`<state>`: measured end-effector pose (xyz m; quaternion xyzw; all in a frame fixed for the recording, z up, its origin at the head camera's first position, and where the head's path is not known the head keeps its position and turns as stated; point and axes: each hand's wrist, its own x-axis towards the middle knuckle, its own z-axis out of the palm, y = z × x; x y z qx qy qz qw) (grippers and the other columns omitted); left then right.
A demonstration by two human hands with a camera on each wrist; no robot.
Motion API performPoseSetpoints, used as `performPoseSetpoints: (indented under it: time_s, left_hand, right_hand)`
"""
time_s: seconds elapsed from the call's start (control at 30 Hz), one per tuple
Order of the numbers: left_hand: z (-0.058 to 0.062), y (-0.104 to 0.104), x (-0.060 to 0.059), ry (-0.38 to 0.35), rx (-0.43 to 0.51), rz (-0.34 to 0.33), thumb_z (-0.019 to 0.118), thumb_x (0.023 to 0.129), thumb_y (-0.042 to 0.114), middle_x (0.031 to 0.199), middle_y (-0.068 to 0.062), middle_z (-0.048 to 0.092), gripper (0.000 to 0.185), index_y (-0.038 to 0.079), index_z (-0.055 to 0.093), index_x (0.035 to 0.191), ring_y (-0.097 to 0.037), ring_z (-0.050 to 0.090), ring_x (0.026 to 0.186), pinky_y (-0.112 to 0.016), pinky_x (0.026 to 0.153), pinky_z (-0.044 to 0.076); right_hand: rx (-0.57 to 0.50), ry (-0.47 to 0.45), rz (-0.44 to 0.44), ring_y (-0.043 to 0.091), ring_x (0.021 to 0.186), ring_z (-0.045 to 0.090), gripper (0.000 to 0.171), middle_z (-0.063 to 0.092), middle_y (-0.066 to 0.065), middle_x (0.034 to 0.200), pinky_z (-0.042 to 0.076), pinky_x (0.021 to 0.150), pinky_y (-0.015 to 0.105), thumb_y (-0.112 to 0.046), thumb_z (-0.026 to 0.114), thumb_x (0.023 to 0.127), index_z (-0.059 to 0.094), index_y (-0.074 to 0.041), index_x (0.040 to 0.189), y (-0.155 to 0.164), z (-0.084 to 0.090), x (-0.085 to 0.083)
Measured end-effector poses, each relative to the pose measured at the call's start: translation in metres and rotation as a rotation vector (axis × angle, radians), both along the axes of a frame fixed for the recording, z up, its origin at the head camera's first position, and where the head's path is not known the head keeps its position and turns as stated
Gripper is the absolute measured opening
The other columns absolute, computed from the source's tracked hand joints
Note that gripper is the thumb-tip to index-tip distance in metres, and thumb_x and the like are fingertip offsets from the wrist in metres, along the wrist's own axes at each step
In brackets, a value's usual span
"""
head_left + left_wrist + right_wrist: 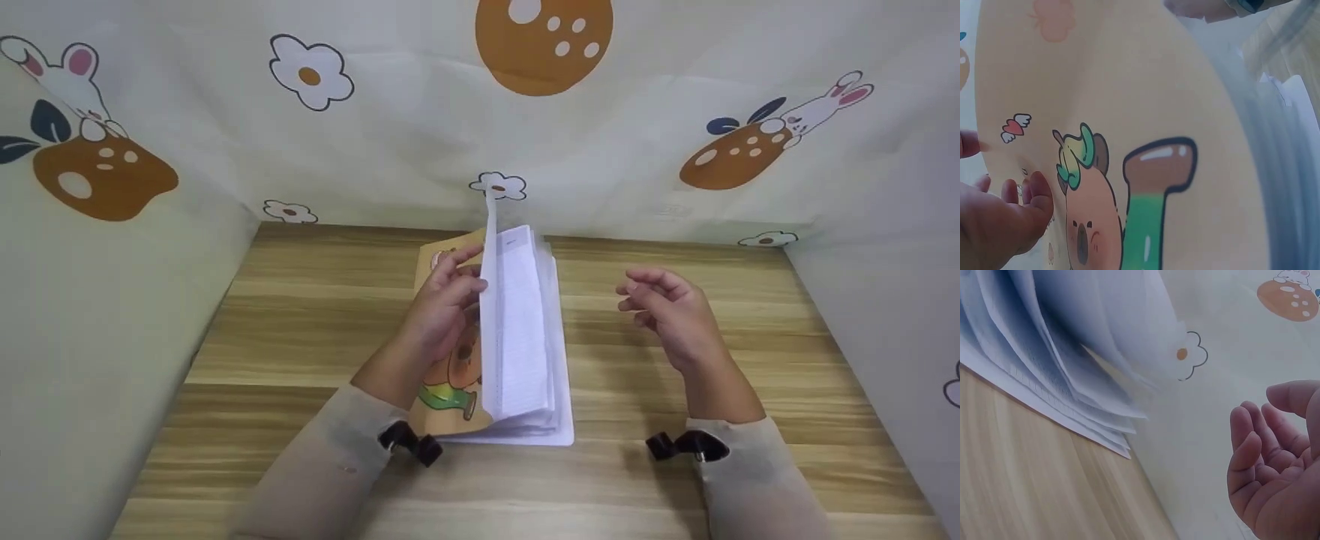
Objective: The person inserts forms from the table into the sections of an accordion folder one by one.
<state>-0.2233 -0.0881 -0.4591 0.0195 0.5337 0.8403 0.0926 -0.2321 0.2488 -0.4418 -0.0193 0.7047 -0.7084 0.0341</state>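
Observation:
In the head view a notebook (521,322) stands partly open on the table, its tan cartoon-printed cover lifted at the left and its white lined pages fanned to the right. My left hand (444,304) is against the outer side of the raised cover, its fingers loosely bent. From the left wrist, the cover (1185,95) fills most of the view, and the left hand (1005,216) shows at its lower left edge. Right of the notebook, my right hand (671,315) hovers apart from it, fingers loosely curled around nothing. The right wrist view shows the same relaxed right hand (1275,467) beside the loose pages (1055,371).
The notebook lies on a wood-grain table (300,322). Behind and at both sides rises a pale sheet (397,142) printed with flowers, rabbits and orange fruit shapes. Each sleeved wrist carries a small black mount (688,445).

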Motion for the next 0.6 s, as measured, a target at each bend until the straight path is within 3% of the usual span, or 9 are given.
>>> performPoseSetpoints:
  time_s: [0.23, 0.6]
  left_hand:
    - [-0.005, 0.015, -0.003, -0.05, -0.103, -0.03, 0.061, 0.098, 0.007, 0.148, -0.013, 0.055, 0.058, 0.018, 0.05, 0.154, -0.037, 0.062, 0.131, -0.039, 0.102, 0.054]
    - [-0.019, 0.04, -0.009, -0.083, -0.383, -0.028, 0.069, 0.096, 0.017, 0.144, -0.007, 0.055, 0.056, 0.022, 0.056, 0.15, -0.023, 0.059, 0.123, -0.039, 0.103, 0.056]
  right_hand:
    - [0.009, -0.014, 0.001, 0.011, 0.086, 0.075, 0.016, 0.08, -0.007, 0.099, 0.055, 0.068, 0.022, -0.011, 0.066, 0.105, 0.076, -0.022, 0.112, 0.004, -0.005, -0.002]
    - [0.046, -0.047, 0.018, 0.01, 0.088, 0.074, 0.014, 0.079, -0.008, 0.101, 0.056, 0.071, 0.023, -0.014, 0.066, 0.105, 0.074, -0.022, 0.113, 0.007, -0.015, -0.008]
